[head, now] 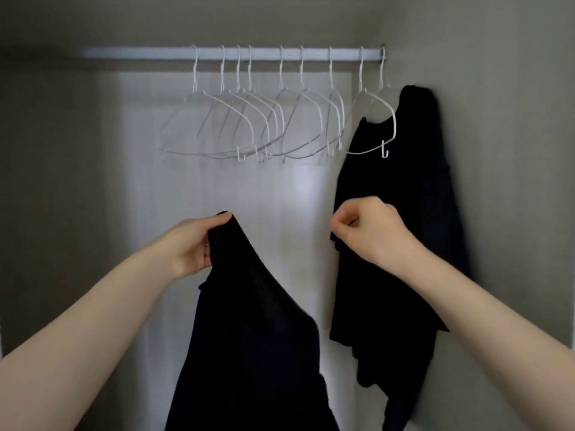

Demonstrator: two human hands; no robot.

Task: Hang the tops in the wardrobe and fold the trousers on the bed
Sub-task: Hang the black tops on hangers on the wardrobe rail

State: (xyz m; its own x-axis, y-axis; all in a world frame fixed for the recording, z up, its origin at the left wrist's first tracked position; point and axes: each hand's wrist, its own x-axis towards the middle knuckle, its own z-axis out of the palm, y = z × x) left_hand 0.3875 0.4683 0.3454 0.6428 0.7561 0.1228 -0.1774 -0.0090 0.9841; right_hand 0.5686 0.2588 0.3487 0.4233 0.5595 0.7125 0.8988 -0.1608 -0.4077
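Observation:
My left hand [193, 244] grips the top edge of a black top [255, 343], which hangs down from it in front of the wardrobe. My right hand [364, 231] is raised with its fingers curled shut and nothing visible in them, in front of a second black top [389, 197]. That top hangs on a white hanger at the far right end of the white rail [217, 53], against the side wall. Several bare white wire hangers [249, 126] hang along the rail to its left, and one bare hanger [376, 119] hangs right in front of the hung top.
The wardrobe's grey side wall [504, 150] stands close on the right. A pale back panel [217, 197] fills the middle, with a darker grey wall [46, 181] on the left. The rail left of the hangers is bare.

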